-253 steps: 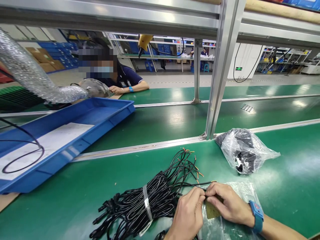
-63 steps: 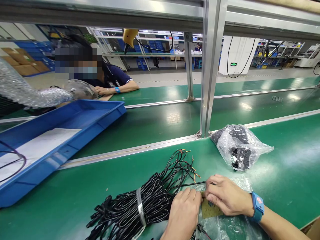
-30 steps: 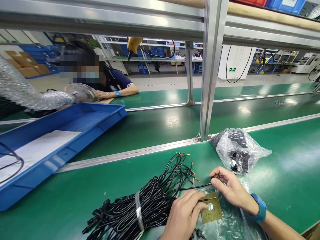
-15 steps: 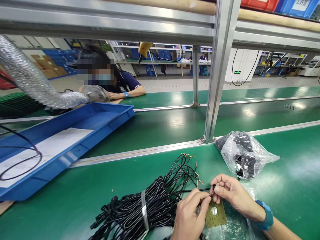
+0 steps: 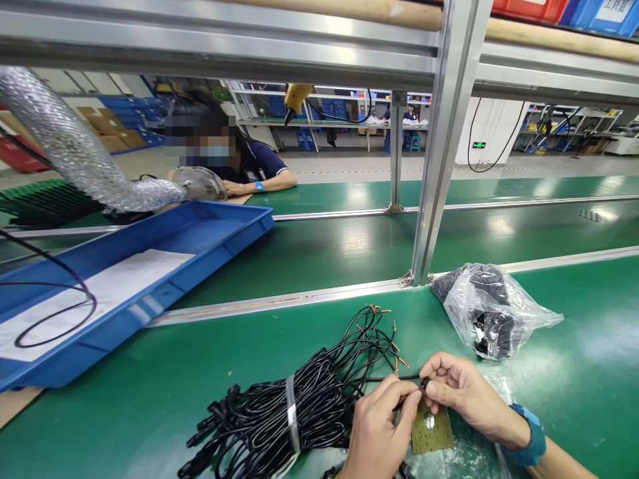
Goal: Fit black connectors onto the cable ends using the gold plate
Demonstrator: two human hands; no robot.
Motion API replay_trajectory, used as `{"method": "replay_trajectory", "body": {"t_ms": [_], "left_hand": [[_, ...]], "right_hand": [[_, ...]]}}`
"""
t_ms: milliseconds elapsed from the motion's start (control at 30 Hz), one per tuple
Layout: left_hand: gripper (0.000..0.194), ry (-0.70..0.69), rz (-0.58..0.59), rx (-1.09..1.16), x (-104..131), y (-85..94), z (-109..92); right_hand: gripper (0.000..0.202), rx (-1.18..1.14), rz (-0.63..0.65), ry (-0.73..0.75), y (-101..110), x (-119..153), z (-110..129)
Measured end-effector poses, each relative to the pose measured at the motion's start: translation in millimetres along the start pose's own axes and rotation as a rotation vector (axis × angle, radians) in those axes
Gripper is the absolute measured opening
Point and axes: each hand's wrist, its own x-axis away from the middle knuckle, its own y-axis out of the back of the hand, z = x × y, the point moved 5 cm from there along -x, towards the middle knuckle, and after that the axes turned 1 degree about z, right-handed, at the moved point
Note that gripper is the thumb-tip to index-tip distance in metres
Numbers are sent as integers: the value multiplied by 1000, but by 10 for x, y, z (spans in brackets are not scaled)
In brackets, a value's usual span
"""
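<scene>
My left hand (image 5: 382, 419) pinches the end of a black cable near its thin reddish wires. Just right of it, my right hand (image 5: 462, 392) holds a small black piece (image 5: 425, 383) between thumb and fingers at the same cable end. The fingertips of both hands nearly touch. Below them lies a yellowish-green square plate (image 5: 433, 436) with a round pale spot. Left of my hands rests a bundle of black cables (image 5: 299, 406), bound with a clear band, its stripped copper ends pointing toward the back.
A clear plastic bag of black parts (image 5: 492, 309) lies behind my right hand. A blue tray (image 5: 219, 243) with paper sits at left, near a silver duct (image 5: 90, 146). A metal post (image 5: 442, 146) rises from the bench. Across it, a masked person leans on the far surface.
The view has shifted slightly, so the background appears a little farther right. My right hand's fingers have closed in slightly around the small black piece; my left hand keeps its pinch.
</scene>
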Motion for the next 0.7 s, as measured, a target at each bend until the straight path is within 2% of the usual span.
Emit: {"method": "replay_trajectory", "body": {"t_ms": [167,300,400,500,567,600,667,700], "left_hand": [[20,2,14,-20,9,0,11],[20,12,33,-69,27,-7,42],[20,7,64,-102,18,6,36],[9,15,107,-95,-5,54,12],[20,45,138,-86,-14,90,18],[19,52,148,-86,-15,103,25],[8,19,148,-102,-8,114,34],[10,-16,138,-115,-1,111,36]], "right_hand": [[41,40,-8,49,26,11,-40],[26,342,-79,175,23,52,64],[16,570,-87,270,-16,84,170],[14,656,-79,293,-30,99,215],[15,696,-84,297,-33,103,223],[15,715,-88,298,-36,105,223],[14,741,-93,299,-51,108,212],[14,751,-90,303,-64,111,202]]}}
